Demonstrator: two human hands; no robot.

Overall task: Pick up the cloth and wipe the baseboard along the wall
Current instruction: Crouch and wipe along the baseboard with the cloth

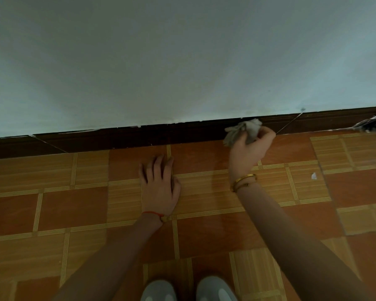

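Here, right hand [250, 146] grips cloth [242, 131] against baseboard [139, 137]; left hand [160, 185] flat, fingers straight.

Tiled floor [78, 211], orange and tan squares

Left hand [160, 187] rests flat on it near the baseboard [139, 137]. Two grey shoes [189, 290] at the bottom edge, tiny white scrap [313, 175] off right.

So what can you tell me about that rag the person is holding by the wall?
The crumpled pale grey fabric cloth is bunched up in the right hand, whose fingers curl round it. Loose folds stick out to the left and above the fingers. It looks soft and worn. It sits against the dark brown wooden baseboard, just above the orange tiled floor.
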